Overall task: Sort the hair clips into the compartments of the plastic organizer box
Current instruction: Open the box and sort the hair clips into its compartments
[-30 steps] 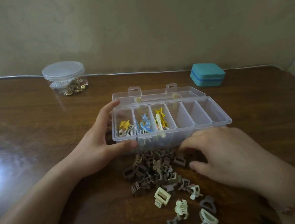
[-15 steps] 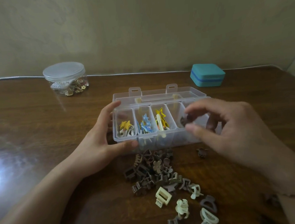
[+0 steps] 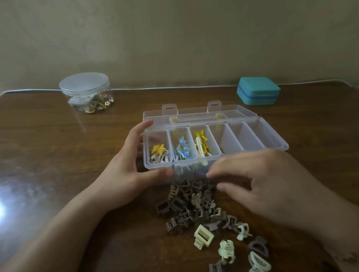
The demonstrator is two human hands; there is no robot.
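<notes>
1. Plainly, the clear plastic organizer box [image 3: 214,141] lay open on the glossy wooden table [image 3: 46,150], its ribbed compartments holding star-shaped clips.
2. The left hand [image 3: 126,172] gripped its left end, thumb curled along the front wall.
3. Just right of that grip, the right hand [image 3: 261,183] hovered with loosely bent fingers over matte brown hair clips [image 3: 190,205]; whether it pinched one could not be told.

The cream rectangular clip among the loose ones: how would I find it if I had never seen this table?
Start at the clear organizer box, then drop to the clip pile in front. At its near edge lies the cream rectangular clip: an open, boxy frame, unlike the brown clips behind it.
</notes>
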